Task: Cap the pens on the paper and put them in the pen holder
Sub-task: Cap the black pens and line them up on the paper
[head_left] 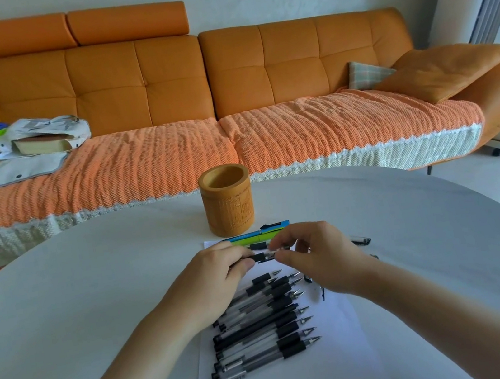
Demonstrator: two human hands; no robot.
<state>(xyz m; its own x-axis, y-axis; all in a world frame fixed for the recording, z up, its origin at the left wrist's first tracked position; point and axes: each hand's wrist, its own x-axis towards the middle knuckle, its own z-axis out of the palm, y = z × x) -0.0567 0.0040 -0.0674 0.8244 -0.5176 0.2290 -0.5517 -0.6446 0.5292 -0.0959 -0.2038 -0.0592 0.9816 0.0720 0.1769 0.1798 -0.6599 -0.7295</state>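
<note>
Several uncapped black gel pens [263, 324] lie side by side on a white sheet of paper [343, 354], tips pointing right. My left hand [216, 276] grips the barrel of one black pen [261, 257] above the row. My right hand [314, 254] pinches a clear cap at that pen's tip end. The brown cylindrical pen holder [226, 200] stands upright just beyond the paper, its opening showing nothing inside. Blue and green pens [262, 233] lie between the holder and my hands. Loose black caps [361, 240] lie to the right, partly hidden by my right hand.
The round white table [79, 298] carries everything. Behind it runs an orange sofa [159, 82] with a knitted cover, cushions at the right, and a book with cloth bags at the left.
</note>
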